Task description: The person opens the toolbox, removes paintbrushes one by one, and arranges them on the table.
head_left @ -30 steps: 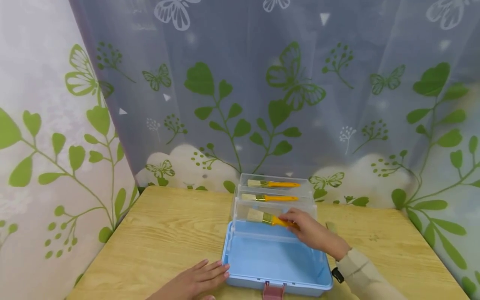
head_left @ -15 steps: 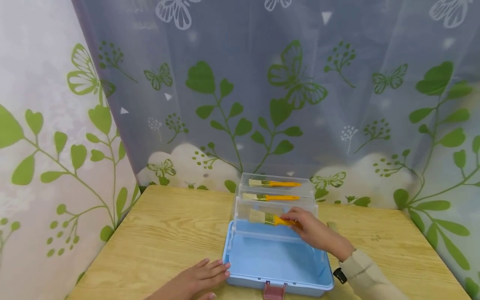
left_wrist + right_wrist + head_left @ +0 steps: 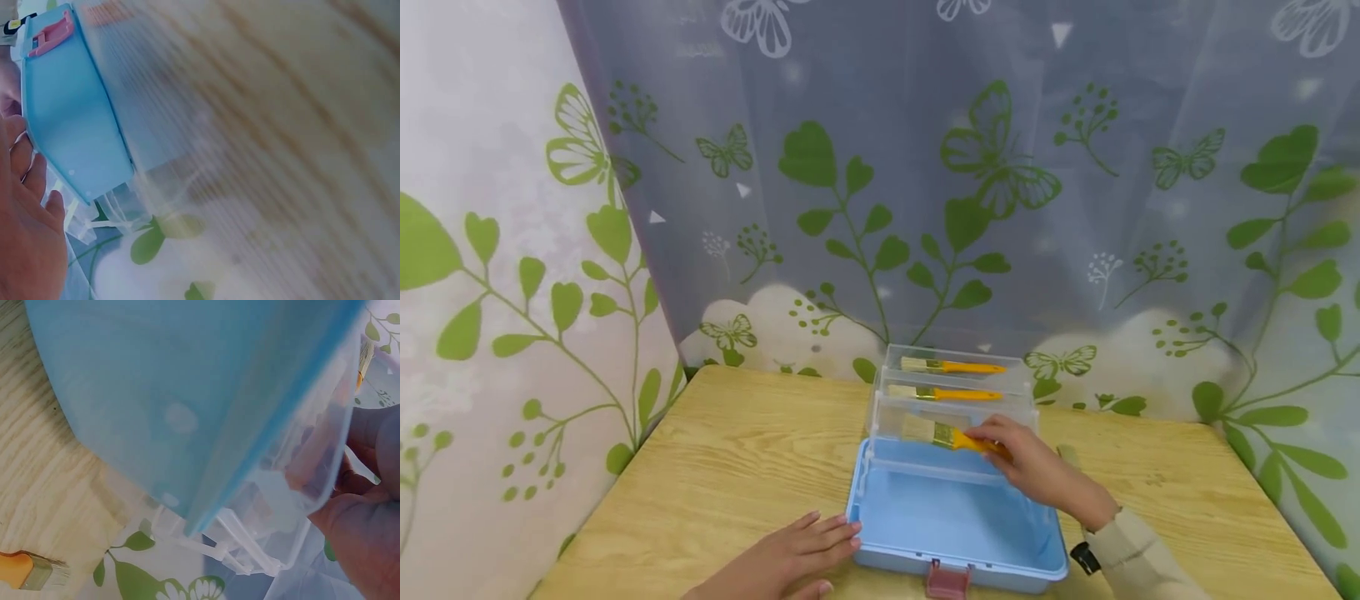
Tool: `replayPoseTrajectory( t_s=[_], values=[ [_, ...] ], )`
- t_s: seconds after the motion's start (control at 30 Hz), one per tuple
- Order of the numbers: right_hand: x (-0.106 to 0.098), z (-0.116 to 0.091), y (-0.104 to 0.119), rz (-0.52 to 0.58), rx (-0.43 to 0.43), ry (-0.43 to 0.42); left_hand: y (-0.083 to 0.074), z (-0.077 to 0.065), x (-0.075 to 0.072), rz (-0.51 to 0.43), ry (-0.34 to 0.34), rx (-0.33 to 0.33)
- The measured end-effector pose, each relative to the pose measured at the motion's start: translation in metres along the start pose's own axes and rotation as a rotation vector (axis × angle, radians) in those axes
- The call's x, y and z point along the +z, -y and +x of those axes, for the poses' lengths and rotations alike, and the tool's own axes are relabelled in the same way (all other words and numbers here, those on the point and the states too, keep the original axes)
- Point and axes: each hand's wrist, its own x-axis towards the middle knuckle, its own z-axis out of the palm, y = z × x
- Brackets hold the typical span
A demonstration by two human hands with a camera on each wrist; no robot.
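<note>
A blue plastic box (image 3: 925, 521) stands open on the table, with tiered clear trays (image 3: 1030, 400) raised at its back. One paintbrush (image 3: 970, 368) lies in the top tray and another paintbrush (image 3: 962, 394) in the tray below. My right hand (image 3: 1037, 467) pinches the orange handle of a wider paintbrush (image 3: 934, 432) at the lowest clear tray, its bristles pointing left. Whether that brush rests on the tray floor I cannot tell. My left hand (image 3: 797, 550) touches the box's left wall with fingers nearly straight; in the left wrist view its fingers (image 3: 36, 175) lie along the edge.
Another brush (image 3: 28, 570) lies on the wooden table (image 3: 737, 450) to the right of the box, mostly hidden behind my right arm in the head view. A pink latch (image 3: 947, 579) hangs at the box's front. Patterned curtain (image 3: 895, 167) borders the table behind and at the left.
The head view has shifted slightly, so everything sits a little further right. The wide paintbrush's bristles look fainter, seemingly behind clear plastic. Both hands keep nearly the same place and hold.
</note>
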Motion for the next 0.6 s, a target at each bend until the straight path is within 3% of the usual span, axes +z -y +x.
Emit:
replayPoseTrajectory(
  t_s=[0.2, 0.6],
  values=[
    [-0.0029, -0.0031, 0.0034, -0.012, -0.016, -0.027, -0.0013, 0.0014, -0.0028, -0.080, 0.016, -0.022],
    [-0.0045, -0.0010, 0.0069, -0.013, -0.024, -0.007, -0.0009, -0.0007, -0.0018, -0.025, 0.016, -0.009]
  ],
)
